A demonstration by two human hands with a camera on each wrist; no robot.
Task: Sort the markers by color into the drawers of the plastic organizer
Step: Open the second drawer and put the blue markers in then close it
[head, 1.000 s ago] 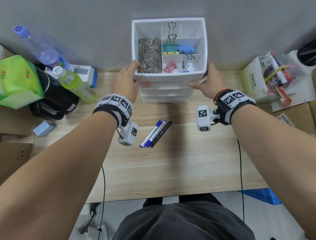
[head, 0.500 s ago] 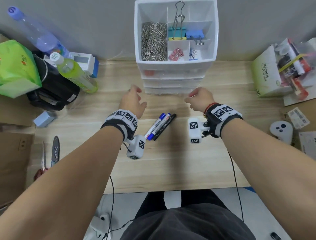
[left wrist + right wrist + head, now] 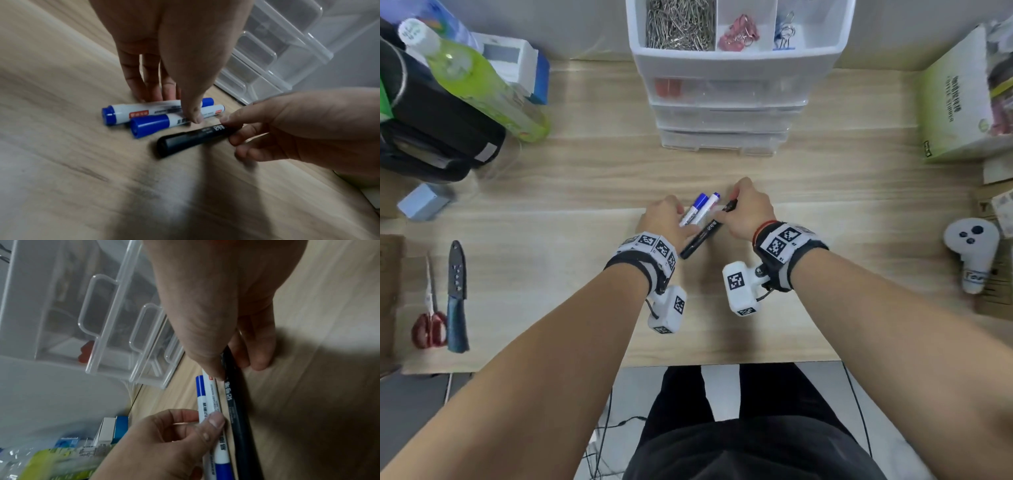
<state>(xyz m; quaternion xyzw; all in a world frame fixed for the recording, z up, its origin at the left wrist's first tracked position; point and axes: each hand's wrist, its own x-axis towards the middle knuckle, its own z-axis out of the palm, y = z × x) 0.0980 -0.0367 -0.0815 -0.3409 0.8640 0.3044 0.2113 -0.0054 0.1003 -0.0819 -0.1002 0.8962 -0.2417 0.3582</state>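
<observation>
The wooden desk (image 3: 571,192) fills the head view; at its twelve o'clock edge stands the plastic organizer (image 3: 726,113), three clear drawers stacked and pushed in, an open tray of paper clips (image 3: 679,25) on top; something red shows through the front of the uppermost drawer. At ten o'clock lie a black bag (image 3: 431,137) and a green bottle (image 3: 482,82); at two o'clock a pale green box (image 3: 955,106); at three o'clock a white controller (image 3: 971,253); at eight o'clock a sheathed knife (image 3: 456,298) beside red-handled scissors (image 3: 429,318).

Both hands meet at the centre of the desk, just on the six o'clock side of the organizer. The left hand (image 3: 666,222) has its fingers on the far side of the two blue markers (image 3: 156,113) and its thumb on the near side — a pinch across the pair, which lie side by side and touching on the wood; their blue caps point opposite ways. The right hand (image 3: 748,212) pinches the black marker (image 3: 193,139) between thumb and curled fingers near one end; its other end sticks out free toward six o'clock; whether it is off the wood cannot be told. The black marker lies just beside the blue pair, roughly parallel.
</observation>
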